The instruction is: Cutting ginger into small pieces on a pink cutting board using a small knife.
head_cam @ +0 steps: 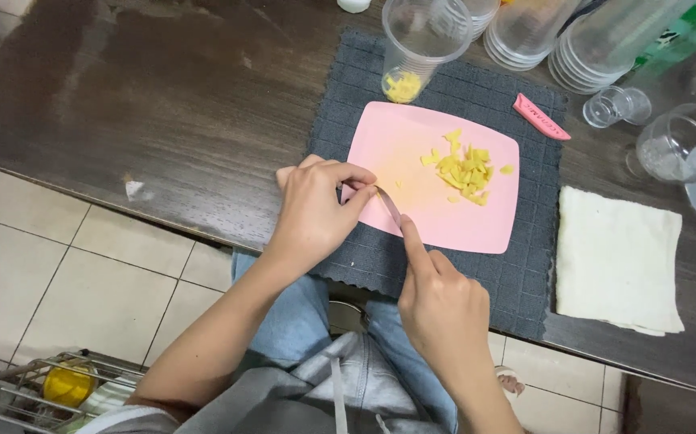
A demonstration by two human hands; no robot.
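**Knife at the near left edge of the pink board**

Your right hand [443, 299] is gripping a slim knife [390, 206], forefinger along its spine. Your left hand [316, 210] is pinching its tip over the smooth pink cutting board [412, 149]. Yellow chopped pieces [464, 167] are lying farther right. A grey waffle mat [525, 273] is covering the dark wooden table [163, 104].

cutting board [412, 161]: looking smooth matt pink plastic | mat [525, 265]: showing waffle-textured grey cloth | table [163, 104]: gleaming dark wood
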